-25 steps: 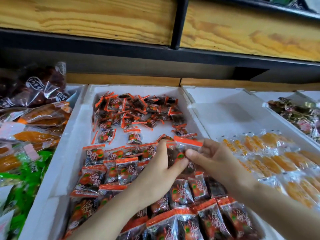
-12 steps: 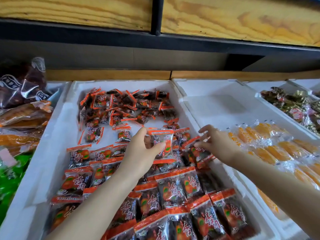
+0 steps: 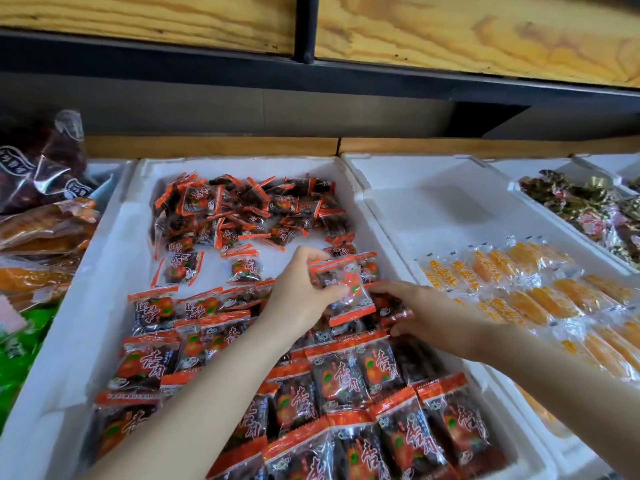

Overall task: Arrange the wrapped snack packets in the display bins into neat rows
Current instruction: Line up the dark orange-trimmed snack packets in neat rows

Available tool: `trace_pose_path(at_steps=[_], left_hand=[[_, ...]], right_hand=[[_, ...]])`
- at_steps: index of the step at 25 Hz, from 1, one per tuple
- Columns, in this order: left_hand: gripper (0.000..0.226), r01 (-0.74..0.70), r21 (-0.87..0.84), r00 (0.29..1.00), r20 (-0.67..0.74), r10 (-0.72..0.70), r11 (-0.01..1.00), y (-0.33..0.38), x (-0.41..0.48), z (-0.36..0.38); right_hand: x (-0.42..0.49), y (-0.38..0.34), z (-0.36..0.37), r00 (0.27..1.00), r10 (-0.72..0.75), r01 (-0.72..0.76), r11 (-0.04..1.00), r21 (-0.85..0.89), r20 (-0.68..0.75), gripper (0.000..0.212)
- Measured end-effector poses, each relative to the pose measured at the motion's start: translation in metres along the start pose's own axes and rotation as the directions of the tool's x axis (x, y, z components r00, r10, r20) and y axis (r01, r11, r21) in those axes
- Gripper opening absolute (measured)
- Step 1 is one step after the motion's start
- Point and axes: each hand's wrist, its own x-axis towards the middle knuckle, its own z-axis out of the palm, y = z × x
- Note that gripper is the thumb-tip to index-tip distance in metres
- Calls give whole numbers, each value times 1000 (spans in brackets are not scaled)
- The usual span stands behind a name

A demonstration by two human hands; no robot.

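Note:
A white foam bin [image 3: 104, 271] holds many orange-and-clear wrapped snack packets. Those in the near half lie in rows [image 3: 346, 382]; a loose pile [image 3: 242, 209] fills the far half. My left hand [image 3: 298, 296] pinches one packet [image 3: 343, 289] by its left edge and holds it just above the middle of the bin. My right hand [image 3: 422, 320] lies flat over packets near the bin's right wall, fingers stretched out and pressing on them.
To the right, a second foam bin [image 3: 450, 202] has yellow snack packets [image 3: 554, 292] in its near half. Further right is a bin of gold-wrapped sweets [image 3: 588, 209]. Bags of dried fruit [image 3: 45, 230] are stacked at the left. A wooden shelf [image 3: 450, 26] overhangs the back.
My left hand has kept the packet and shifted it right, toward the bin's middle. My right hand has dropped from a raised pinch to lie flat on the packets near the right wall.

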Motion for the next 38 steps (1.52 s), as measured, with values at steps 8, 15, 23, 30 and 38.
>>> trace_pose_path(at_steps=[8, 15, 23, 30, 38], left_hand=[[44, -409, 687, 912, 280, 301, 600, -15, 19, 24], [63, -421, 708, 907, 334, 256, 566, -21, 13, 23], [59, -425, 741, 901, 288, 325, 519, -21, 8, 23], [49, -269, 586, 960, 100, 261, 764, -25, 52, -24], [67, -14, 493, 970, 218, -107, 870, -64, 138, -16]], right_hand=[[-3, -1, -1, 998, -46, 42, 994, -101, -41, 52], [-5, -2, 1, 993, -18, 0, 987, -162, -113, 43], [-10, -13, -8, 994, -37, 5, 952, -305, -101, 41], [44, -24, -30, 976, 3, -18, 997, -70, -216, 35], [141, -8, 7, 953, 285, -290, 957, -29, -102, 44]])
